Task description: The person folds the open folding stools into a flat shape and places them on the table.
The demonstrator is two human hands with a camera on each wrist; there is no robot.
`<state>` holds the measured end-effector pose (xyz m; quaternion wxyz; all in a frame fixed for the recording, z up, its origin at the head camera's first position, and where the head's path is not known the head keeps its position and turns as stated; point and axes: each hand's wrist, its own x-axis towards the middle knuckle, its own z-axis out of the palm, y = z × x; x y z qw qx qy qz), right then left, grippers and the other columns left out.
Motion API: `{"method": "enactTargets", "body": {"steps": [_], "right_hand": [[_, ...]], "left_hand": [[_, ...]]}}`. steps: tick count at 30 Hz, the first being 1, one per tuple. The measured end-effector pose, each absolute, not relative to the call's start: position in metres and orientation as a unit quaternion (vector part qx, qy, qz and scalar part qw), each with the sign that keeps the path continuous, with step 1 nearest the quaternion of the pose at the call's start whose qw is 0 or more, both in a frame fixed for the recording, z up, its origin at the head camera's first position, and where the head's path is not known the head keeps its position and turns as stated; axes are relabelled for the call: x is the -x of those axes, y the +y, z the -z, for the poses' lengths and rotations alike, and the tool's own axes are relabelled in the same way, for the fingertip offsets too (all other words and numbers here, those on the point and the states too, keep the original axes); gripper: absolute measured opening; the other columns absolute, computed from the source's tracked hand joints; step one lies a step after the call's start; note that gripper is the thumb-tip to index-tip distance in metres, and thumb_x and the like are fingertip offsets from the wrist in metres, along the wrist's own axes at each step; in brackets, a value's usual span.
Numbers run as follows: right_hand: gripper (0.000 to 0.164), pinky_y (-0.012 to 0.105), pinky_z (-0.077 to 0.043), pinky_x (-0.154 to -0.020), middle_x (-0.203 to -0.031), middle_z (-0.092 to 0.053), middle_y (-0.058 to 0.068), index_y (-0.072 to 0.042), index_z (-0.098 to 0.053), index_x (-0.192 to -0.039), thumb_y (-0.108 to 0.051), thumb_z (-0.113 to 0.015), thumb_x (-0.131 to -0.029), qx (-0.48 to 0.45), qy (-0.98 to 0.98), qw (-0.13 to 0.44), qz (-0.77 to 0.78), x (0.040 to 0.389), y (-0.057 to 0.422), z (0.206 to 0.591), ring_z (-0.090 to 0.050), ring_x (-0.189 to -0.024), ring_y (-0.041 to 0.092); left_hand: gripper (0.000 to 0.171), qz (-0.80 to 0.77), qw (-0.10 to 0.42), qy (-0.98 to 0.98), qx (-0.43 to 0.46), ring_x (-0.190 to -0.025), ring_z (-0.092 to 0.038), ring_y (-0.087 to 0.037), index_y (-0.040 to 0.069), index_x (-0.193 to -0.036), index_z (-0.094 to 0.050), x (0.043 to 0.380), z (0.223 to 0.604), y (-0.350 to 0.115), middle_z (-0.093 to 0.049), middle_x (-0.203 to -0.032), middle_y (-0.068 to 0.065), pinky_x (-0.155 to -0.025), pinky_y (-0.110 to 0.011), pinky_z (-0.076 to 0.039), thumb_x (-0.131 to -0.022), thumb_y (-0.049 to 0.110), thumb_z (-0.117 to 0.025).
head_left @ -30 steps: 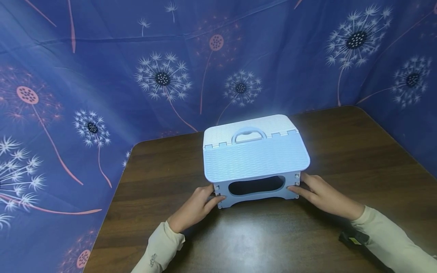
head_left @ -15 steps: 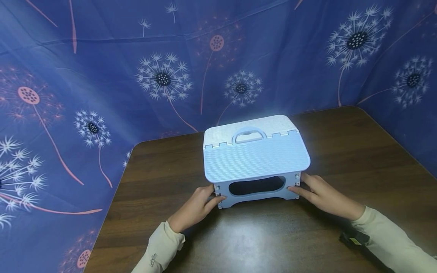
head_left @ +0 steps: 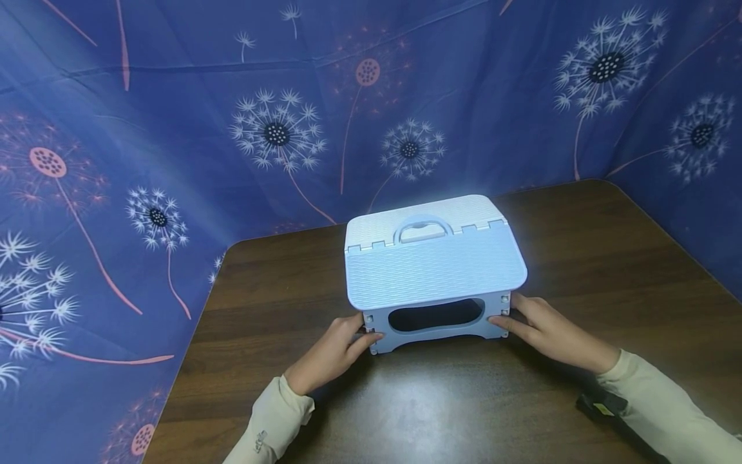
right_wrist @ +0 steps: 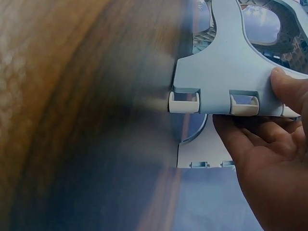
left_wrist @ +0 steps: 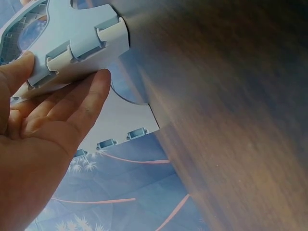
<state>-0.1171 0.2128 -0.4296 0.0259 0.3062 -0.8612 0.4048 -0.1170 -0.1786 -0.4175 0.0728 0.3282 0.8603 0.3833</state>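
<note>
A light blue and white folding step stool [head_left: 435,264] stands unfolded on the wooden table, its ribbed top crossed by a hinge line with a carry handle [head_left: 423,225]. My left hand [head_left: 332,353] grips the near left leg corner, thumb on the blue front panel and fingers against the white side panel. At the near right corner my right hand [head_left: 551,332] holds the leg the same way. Both wrist views show thumb and fingers pinching the hinged edge, in the left wrist view with the left hand [left_wrist: 53,110], in the right wrist view with the right hand [right_wrist: 274,144].
The brown table [head_left: 266,283] extends around the stool on all sides. Behind and to the left hangs a blue cloth with dandelion prints [head_left: 174,129]. A black strap-like item [head_left: 601,406] lies by the right sleeve [head_left: 661,399].
</note>
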Motion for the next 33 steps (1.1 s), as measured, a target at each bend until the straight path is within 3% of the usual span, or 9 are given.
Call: {"method": "enactTargets", "body": {"steps": [8,17,24,29,33], "right_hand": [[0.067,0.02,-0.044,-0.076,-0.138,-0.054,0.011,-0.007,-0.027,-0.153,-0.007,-0.064,-0.097,-0.307,-0.861,0.023,-0.404,0.1175,0.2131,0.4281,-0.054,-0.096,0.008],[0.07,0.011,-0.04,-0.092,-0.148,-0.046,0.015,-0.011,-0.023,-0.156,-0.01,-0.063,-0.099,-0.302,-0.865,0.019,-0.401,0.1165,0.2129,0.4279,-0.052,-0.108,0.003],[0.066,0.022,-0.044,-0.072,-0.131,-0.057,0.01,-0.008,-0.028,-0.153,-0.007,-0.064,-0.098,-0.307,-0.857,0.018,-0.414,0.1171,0.2125,0.4287,-0.054,-0.092,0.008],[0.066,0.022,-0.044,-0.072,-0.131,-0.056,0.009,-0.008,-0.028,-0.152,-0.006,-0.065,-0.097,-0.306,-0.857,0.019,-0.414,0.1178,0.2123,0.429,-0.054,-0.092,0.009],[0.063,0.023,-0.045,-0.066,-0.106,-0.058,0.002,-0.007,-0.03,-0.15,-0.005,-0.064,-0.097,-0.306,-0.853,0.014,-0.423,0.1176,0.2118,0.4289,-0.055,-0.081,0.006]], "left_hand": [[0.025,-0.383,0.072,0.861,-0.327,-0.067,-0.048,-0.004,0.015,-0.124,-0.052,0.1173,0.4173,-0.1785,-0.05,-0.077,0.008,-0.06,-0.022,-0.046,-0.103,0.027,-0.057],[0.027,-0.385,0.074,0.859,-0.33,-0.068,-0.049,-0.003,0.015,-0.126,-0.051,0.1181,0.4187,-0.1793,-0.05,-0.078,0.008,-0.061,-0.023,-0.047,-0.103,0.027,-0.057],[0.027,-0.391,0.074,0.855,-0.332,-0.071,-0.052,-0.005,0.015,-0.126,-0.052,0.119,0.4197,-0.1791,-0.052,-0.08,0.007,-0.064,-0.023,-0.048,-0.102,0.027,-0.058],[0.029,-0.39,0.073,0.856,-0.333,-0.071,-0.053,-0.005,0.015,-0.128,-0.051,0.1188,0.4198,-0.1794,-0.052,-0.081,0.007,-0.064,-0.024,-0.049,-0.102,0.026,-0.058],[0.031,-0.389,0.071,0.856,-0.334,-0.074,-0.054,-0.006,0.015,-0.13,-0.051,0.1192,0.4201,-0.1801,-0.055,-0.084,0.007,-0.065,-0.024,-0.049,-0.102,0.025,-0.058]]}}
